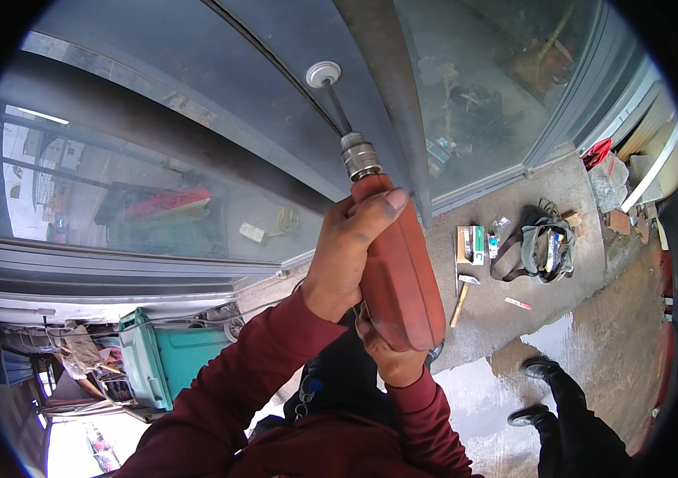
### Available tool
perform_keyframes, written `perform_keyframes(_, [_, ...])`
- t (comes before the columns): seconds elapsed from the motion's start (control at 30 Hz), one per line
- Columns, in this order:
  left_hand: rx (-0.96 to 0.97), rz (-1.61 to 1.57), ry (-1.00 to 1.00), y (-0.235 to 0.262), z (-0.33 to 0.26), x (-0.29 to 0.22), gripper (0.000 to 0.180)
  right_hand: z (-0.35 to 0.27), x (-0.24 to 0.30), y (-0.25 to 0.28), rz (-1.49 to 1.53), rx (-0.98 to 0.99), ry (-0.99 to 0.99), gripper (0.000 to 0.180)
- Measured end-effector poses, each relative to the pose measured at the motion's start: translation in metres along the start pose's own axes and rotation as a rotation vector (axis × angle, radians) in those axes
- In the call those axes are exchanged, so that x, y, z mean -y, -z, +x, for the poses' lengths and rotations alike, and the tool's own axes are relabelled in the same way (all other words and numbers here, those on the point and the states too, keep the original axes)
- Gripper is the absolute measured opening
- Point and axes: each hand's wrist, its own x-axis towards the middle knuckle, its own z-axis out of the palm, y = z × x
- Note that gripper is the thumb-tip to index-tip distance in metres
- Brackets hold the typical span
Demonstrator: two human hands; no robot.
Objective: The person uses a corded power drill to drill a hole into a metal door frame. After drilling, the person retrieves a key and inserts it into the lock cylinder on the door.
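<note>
The person holds a red power drill [396,267] up high with both hands, so its tip can reach the dark metal frame [379,72] between the big glass panes. The left hand [347,251] is wrapped round the side of the drill body, with the thumb lying flat along the top, most likely to keep the tool steady and pointed straight. The right hand [391,354] is closed round the bottom end of the drill, cupping it from below, which seems to push it up and carry its weight. A thin drill bit [337,105] sticks out of the shiny silver chuck [359,157] and meets a small round white disc [323,74] that sits on the frame. I cannot tell if the bit goes through the disc or only touches it. The right hand's fingers are mostly hidden behind the drill, so any trigger is out of sight. Both arms wear dark red sleeves [235,382]. Far below, on the wet concrete floor [506,319], lie a green tool bag [546,247], a hammer [460,301] and some small packets that are too tiny to make out. Two dark shoes [534,390] stand there too, but whose they are is not clear. A green bin [167,358] stands at the lower left, and the glass shows blurry reflections.
</note>
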Motion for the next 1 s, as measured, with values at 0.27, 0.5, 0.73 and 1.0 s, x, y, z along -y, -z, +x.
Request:
perform_keyframes(0.27, [-0.001, 0.004, 0.004, -0.002, 0.000, 0.000, 0.053, -0.001, -0.008, -0.003, 0.161, -0.020, -0.055, 0.041])
perform_keyframes(0.5, [-0.055, 0.005, -0.052, -0.006, 0.001, 0.004, 0.051, 0.007, -0.005, -0.004, -0.034, -0.071, 0.043, 0.034])
perform_keyframes(0.73, [-0.042, 0.036, 0.009, -0.005, 0.000, 0.000, 0.055, 0.010, -0.005, -0.001, -0.097, -0.046, 0.076, 0.036])
perform_keyframes(1.0, [-0.043, 0.070, -0.023, -0.004, 0.005, 0.005, 0.054, 0.012, -0.020, -0.002, -0.117, -0.025, 0.097, 0.060])
